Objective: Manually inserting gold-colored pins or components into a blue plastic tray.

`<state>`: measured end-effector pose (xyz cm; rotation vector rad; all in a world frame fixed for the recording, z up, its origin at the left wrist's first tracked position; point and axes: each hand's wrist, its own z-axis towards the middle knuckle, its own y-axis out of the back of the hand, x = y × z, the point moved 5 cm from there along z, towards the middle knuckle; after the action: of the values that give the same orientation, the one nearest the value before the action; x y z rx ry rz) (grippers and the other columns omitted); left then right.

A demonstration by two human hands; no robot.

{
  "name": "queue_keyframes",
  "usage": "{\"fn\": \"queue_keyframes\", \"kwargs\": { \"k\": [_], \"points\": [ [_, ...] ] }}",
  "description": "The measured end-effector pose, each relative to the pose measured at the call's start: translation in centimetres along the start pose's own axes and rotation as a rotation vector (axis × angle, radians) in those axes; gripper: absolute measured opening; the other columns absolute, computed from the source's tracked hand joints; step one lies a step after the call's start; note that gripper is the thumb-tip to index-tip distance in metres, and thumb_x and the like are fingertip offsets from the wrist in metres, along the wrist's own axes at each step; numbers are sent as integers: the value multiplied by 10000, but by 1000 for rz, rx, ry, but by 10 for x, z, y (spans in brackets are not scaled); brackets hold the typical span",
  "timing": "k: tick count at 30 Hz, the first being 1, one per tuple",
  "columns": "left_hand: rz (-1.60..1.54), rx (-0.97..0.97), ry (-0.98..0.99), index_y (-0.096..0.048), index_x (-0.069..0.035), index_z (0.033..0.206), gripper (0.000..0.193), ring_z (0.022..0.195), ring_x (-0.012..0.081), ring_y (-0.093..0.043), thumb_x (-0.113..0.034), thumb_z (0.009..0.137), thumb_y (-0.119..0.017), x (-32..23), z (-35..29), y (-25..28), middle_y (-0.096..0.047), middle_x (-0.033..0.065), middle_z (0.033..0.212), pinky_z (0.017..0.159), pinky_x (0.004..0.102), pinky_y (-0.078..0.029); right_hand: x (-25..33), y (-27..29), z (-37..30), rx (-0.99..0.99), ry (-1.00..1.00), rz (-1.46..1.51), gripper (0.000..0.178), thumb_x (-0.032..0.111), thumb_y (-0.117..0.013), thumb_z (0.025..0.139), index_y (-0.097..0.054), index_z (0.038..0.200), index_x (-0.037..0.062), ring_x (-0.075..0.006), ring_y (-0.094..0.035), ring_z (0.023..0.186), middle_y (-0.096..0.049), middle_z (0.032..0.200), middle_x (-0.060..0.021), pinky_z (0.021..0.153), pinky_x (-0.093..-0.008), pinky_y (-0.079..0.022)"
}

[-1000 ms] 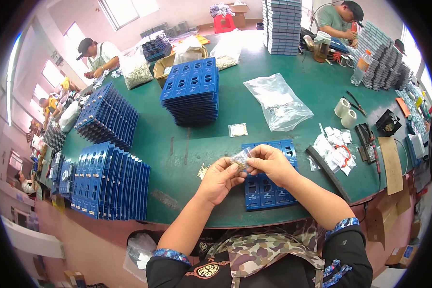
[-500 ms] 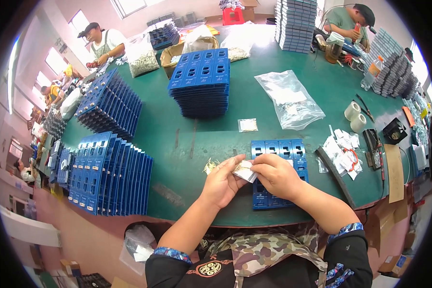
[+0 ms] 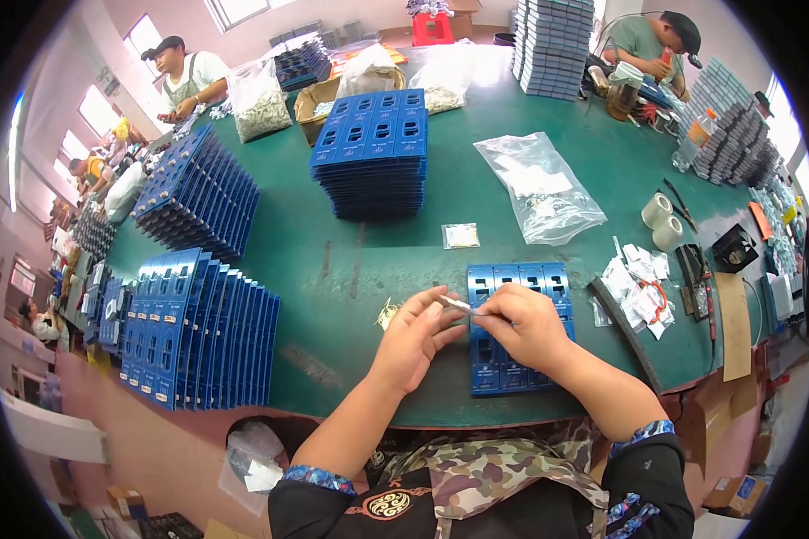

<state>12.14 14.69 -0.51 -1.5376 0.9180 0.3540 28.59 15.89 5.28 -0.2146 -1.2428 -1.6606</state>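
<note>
A small clear plastic bag [image 3: 457,304] with pale contents is tilted nearly edge-on between my hands. My right hand [image 3: 528,331] is closed in a pinch on its right end, above a blue panel [image 3: 503,382] with rows of cut-outs that lies flat on the table. My left hand [image 3: 412,346] has its fingers apart, palm turned toward the bag, with the index finger and thumb at the bag's left end. Just beyond the left hand lies a loose little pile of thin yellowish pieces [image 3: 387,314]. A second small filled bag [image 3: 461,235] rests flat farther away.
Stacks of blue panels stand at the left [image 3: 198,332] and back middle [image 3: 368,135]. A large clear bag [image 3: 539,193] lies beyond the panel. On the right are a dark bar [image 3: 625,332], white packets [image 3: 634,278], tape rolls [image 3: 658,211] and a soldering iron [image 3: 714,305]. Other people work around the green table.
The small bag has turned from face-up to nearly edge-on. My left fingers have spread and straightened beside it; my right hand keeps its pinch. The view has shifted slightly.
</note>
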Motion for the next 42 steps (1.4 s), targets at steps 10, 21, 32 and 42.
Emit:
{"fn": "queue_keyframes", "kwargs": {
  "k": [10, 21, 32, 42],
  "points": [
    [369, 27, -70, -509, -20, 1162, 287, 885, 112, -582, -124, 917, -613, 1, 2, -12, -620, 66, 987, 755, 255, -472, -21, -11, -10, 305, -728, 872, 168, 170, -662, 882, -650, 899, 3, -94, -593, 674, -639, 775, -21, 610, -238, -485],
    [946, -101, -394, -563, -13, 1042, 180, 758, 92, -567, -110, 907, -631, -12, -2, -28, -615, 29, 871, 690, 219, -462, -19, 9, -8, 140, -328, 392, 156, 161, -654, 817, -643, 793, 8, -222, -623, 683, -628, 732, -122, 633, -352, -485],
    [719, 40, 16, -620, 15, 1006, 175, 785, 119, -619, -137, 957, -549, 6, 3, -39, -659, 64, 893, 722, 254, -516, -10, 7, -11, 199, -135, 100, 188, 216, -643, 802, -628, 818, 30, -336, -626, 790, -638, 798, -151, 708, -413, -499],
    [641, 21, -19, -561, -54, 826, 174, 671, 79, -522, -187, 926, -612, 5, 11, -40, -601, 23, 745, 623, 229, -432, -18, 12, -12, 215, -334, 341, 197, 202, -677, 782, -664, 833, 12, -229, -668, 732, -680, 780, -137, 680, -328, -512]
  ]
}}
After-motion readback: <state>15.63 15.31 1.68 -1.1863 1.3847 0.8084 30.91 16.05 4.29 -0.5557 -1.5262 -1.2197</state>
